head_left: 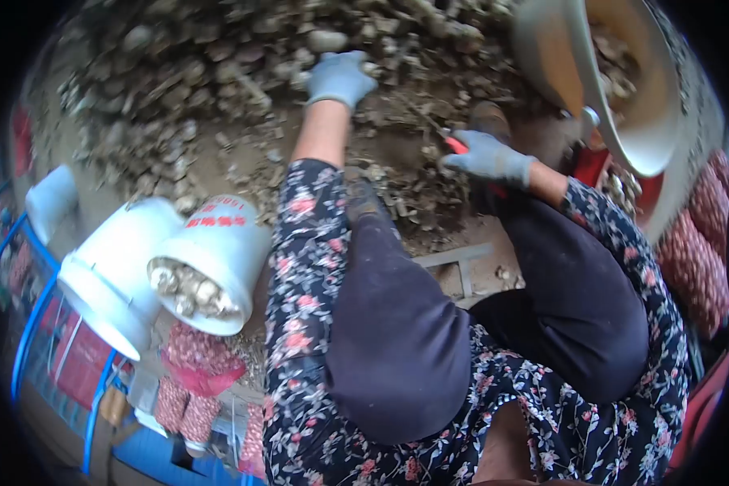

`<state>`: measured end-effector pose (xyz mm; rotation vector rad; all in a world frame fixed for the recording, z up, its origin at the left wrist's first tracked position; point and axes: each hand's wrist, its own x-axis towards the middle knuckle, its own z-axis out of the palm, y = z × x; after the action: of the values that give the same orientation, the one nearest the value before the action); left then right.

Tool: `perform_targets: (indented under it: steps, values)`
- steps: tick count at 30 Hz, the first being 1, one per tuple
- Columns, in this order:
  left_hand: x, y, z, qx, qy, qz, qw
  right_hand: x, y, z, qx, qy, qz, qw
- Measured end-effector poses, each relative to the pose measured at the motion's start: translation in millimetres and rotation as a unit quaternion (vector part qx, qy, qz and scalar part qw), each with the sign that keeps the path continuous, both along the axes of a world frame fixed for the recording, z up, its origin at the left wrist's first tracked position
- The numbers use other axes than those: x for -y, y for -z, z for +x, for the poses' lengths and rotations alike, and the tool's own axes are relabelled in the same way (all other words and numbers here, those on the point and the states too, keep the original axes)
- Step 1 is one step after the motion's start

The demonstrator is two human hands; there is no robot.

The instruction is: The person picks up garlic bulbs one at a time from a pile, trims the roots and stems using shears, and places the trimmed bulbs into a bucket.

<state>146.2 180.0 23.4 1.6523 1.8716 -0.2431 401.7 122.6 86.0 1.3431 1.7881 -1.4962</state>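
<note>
My left hand, in a pale grey-blue glove, reaches into the heap of garlic bulbs. Its fingers point away from the camera among the bulbs and are mostly hidden, next to a larger pale bulb. On the right, my right hand, gloved the same way, is closed around a tool with red handles, held just above the ground beside my foot. The tool's tip is hard to make out against the dry stalks.
White buckets lie tipped at the left, one holding bulbs, beside a blue metal frame. A large pale tub with bulbs leans at the upper right. Filled red mesh bags sit at the right, others at lower left.
</note>
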Motion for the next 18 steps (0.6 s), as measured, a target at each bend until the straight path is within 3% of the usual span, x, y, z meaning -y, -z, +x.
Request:
perform_targets:
  steps: [1, 2, 3, 5, 6, 7, 8, 10, 11, 12, 13, 14, 15, 16, 18]
  values:
    - [5.0, 6.9, -7.3, 0.046, 0.039, 0.073, 0.996, -0.8, 4.2, 1.0, -0.023, 0.0, 0.005, 1.0]
    - [17.8, 12.2, -14.4, 0.087, -0.003, 0.099, 0.991, -4.8, 5.0, 1.8, 0.02, -0.022, -0.019, 0.999]
    - [31.7, -0.8, -20.7, 0.143, -0.068, 0.114, 0.981, -4.6, 9.5, 6.6, -0.011, -0.001, -0.008, 1.0]
    - [64.4, -24.0, -40.5, 0.322, -0.211, 0.224, 0.895, 0.7, 21.4, 16.1, -0.069, 0.076, 0.021, 0.994]
    - [84.7, -37.2, -55.5, 0.443, -0.225, 0.342, 0.798, -3.8, 24.3, 10.0, -0.087, 0.068, 0.022, 0.994]
    - [102.7, -83.6, -66.9, 0.46, -0.284, 0.368, 0.757, -6.6, 23.9, 9.8, -0.038, 0.067, 0.009, 0.997]
    - [118.6, -115.7, -102.2, 0.432, -0.261, 0.411, 0.759, -6.4, 20.4, 10.4, 0.018, 0.066, -0.002, 0.998]
    - [185.1, -177.3, -175.8, 0.145, -0.402, 0.501, 0.753, -3.7, 22.2, 9.4, 0.019, 0.058, -0.003, 0.998]
    - [192.6, -231.9, -190.4, 0.101, -0.424, 0.559, 0.706, 2.5, 31.0, 10.8, -0.028, 0.047, 0.034, 0.998]
    - [237.4, -256.1, -274.8, -0.083, -0.311, 0.598, 0.734, 6.5, 38.9, 17.0, -0.069, 0.041, 0.073, 0.994]
    - [227.6, -281.4, -271.9, 0.025, -0.371, 0.705, 0.604, 6.8, 43.5, 17.5, -0.067, 0.014, 0.083, 0.994]
    - [247.6, -291.5, -326.5, -0.005, -0.394, 0.701, 0.594, 8.4, 40.4, 13.5, -0.06, -0.012, 0.091, 0.994]
    - [263.9, -298.0, -360.3, -0.165, -0.448, 0.574, 0.665, 3.0, 17.6, 3.4, -0.033, -0.032, 0.059, 0.997]
    - [291.0, -284.2, -418.1, -0.358, -0.389, 0.429, 0.733, -4.4, -1.7, -6.2, -0.01, -0.054, 0.025, 0.998]
    - [250.4, -279.7, -362.5, -0.623, -0.214, 0.383, 0.647, -5.4, -7.2, -5.9, 0.002, -0.044, 0.034, 0.998]
